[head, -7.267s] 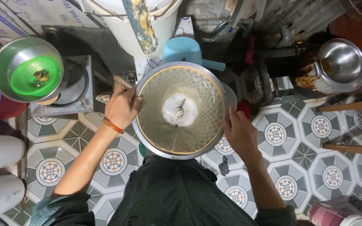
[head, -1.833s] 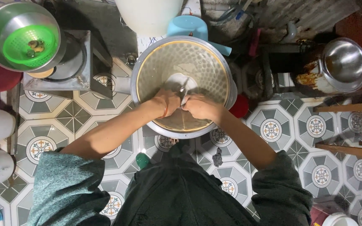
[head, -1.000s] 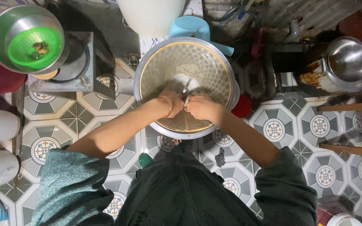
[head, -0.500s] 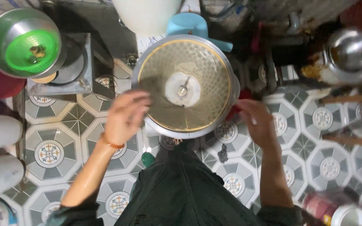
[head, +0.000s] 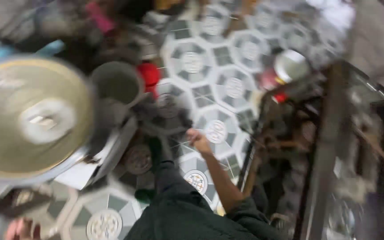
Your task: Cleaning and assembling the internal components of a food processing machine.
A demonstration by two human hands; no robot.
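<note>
Right hand: my right hand [head: 198, 141] is out in front of me over the patterned floor tiles [head: 227, 84], holding nothing that I can make out.
Right fingers: loosely curled; blur hides whether the tips press together, so I cannot tell the exact grip.
Right arm: bare forearm runs from my dark green sleeve [head: 250, 213] up and to the left, elbow bent, wrist roughly straight.
Big round pan: the wide metal pan [head: 27, 120] with its yellowish inside and pale disc at the centre sits well apart from my right fingers, far off to their left.
Grey cup: a grey cup [head: 116, 84] stands between the pan and my right fingers, just beside the pan's rim.
Red item: a small red thing [head: 150, 74] is touching or just beside the cup, above and left of my fingers.
Dark rack: a dark frame [head: 330, 133] stands near my fingers on their right.
Left hand: only a pinkish blur [head: 18, 229] at the bottom left corner; finger state cannot be told.
</note>
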